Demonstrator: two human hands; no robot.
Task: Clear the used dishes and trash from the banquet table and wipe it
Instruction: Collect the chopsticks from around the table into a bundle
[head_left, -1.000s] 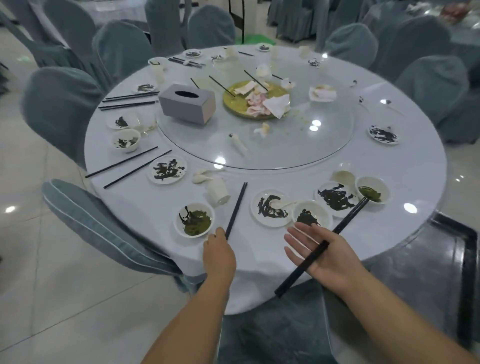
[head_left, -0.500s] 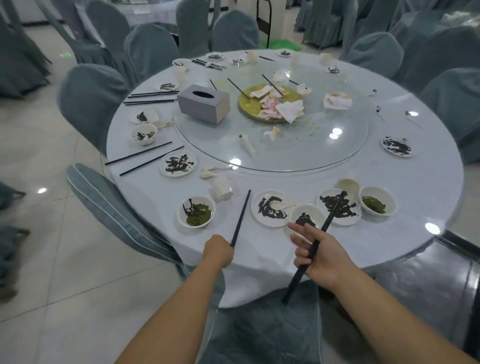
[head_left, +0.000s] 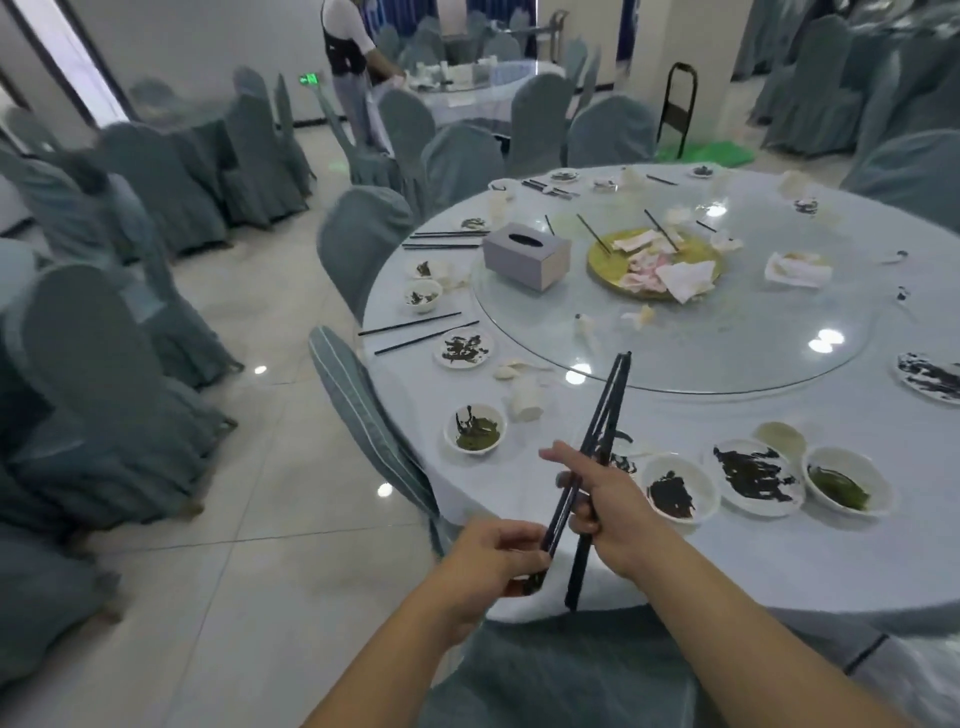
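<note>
- Head view, lower centre of the frame: we have both hands off the desk (head_left: 675, 582) and meeting in mid-air just in front of its near edge.
- Our left hand (head_left: 498, 558) has its grip curled round the bottom end of one black chopstick; our right hand (head_left: 605, 512) pinches the second one a little higher, index finger pointing off to the left.
- The chopsticks (head_left: 602, 415) run long and steep, butts low near our wrists, tips up and to the right, touching each other at the top, over the rim of the glass turntable (head_left: 727, 364). So they make a narrow V, apart at the hands, closed at the tips.
- That is what the next move turns on, we reckon: the two sticks lie almost parallel, and either hand is close enough to take both, leaving the other free.
- The next loose chopstick pair (head_left: 415, 332) lies flat at centre-left of the frame, long axis running left to right, up and to the left of our hands, so the left hand is the nearer one.
- Still on the desk: the green-sauce bowl (head_left: 475, 428) just above our left hand, smeared plates (head_left: 756, 475) to the right, and the tissue box (head_left: 527, 254) and yellow platter (head_left: 654, 262) on the turntable.
</note>
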